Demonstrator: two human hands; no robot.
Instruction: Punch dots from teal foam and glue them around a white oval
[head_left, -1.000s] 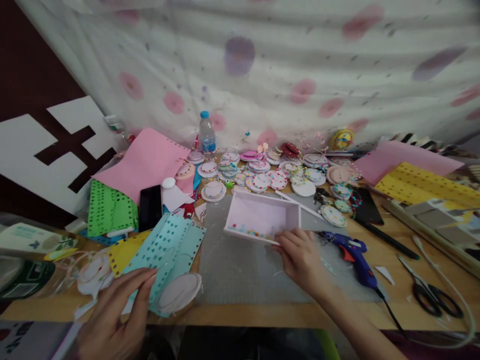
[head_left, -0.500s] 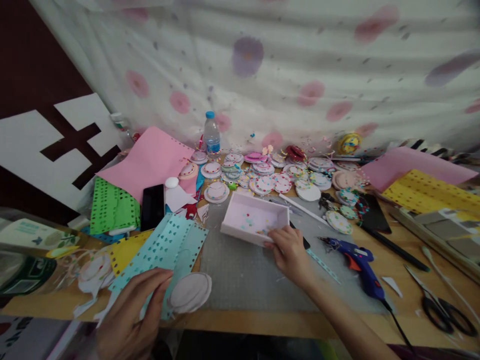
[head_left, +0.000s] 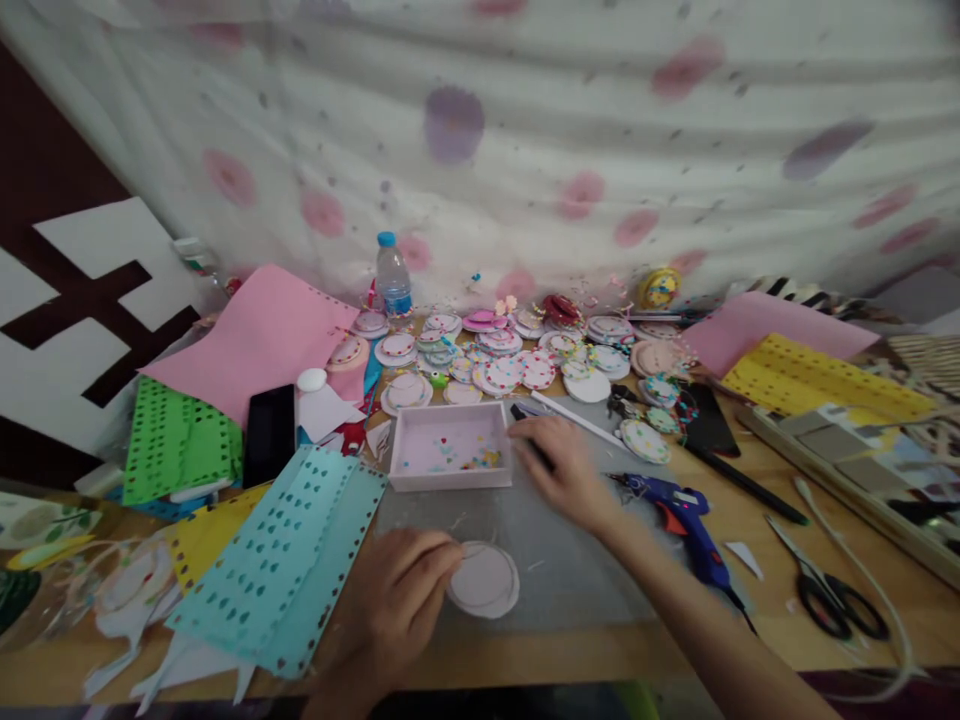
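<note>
While the left hand [head_left: 401,590] bends in from below with thumb and forefinger drawn together, a pale round disc [head_left: 484,582] sits at its fingertips, over the grey mat [head_left: 577,560] near the front of the tabletop [head_left: 570,645]. The disc is two-layered, a smaller circle upon a wider one whose whitish rim shows around it. I cannot tell whether the left grip clasps its edge or merely touches it. Just beyond lies a shallow, open white box [head_left: 450,482], scattered inside with tiny coloured pieces [head_left: 481,460]. The right hand [head_left: 566,475], forearm slanting up from the lower right, curls palm-down beside the box's right wall, above a black pen [head_left: 538,455]; whether that grip holds anything is unclear.
</note>
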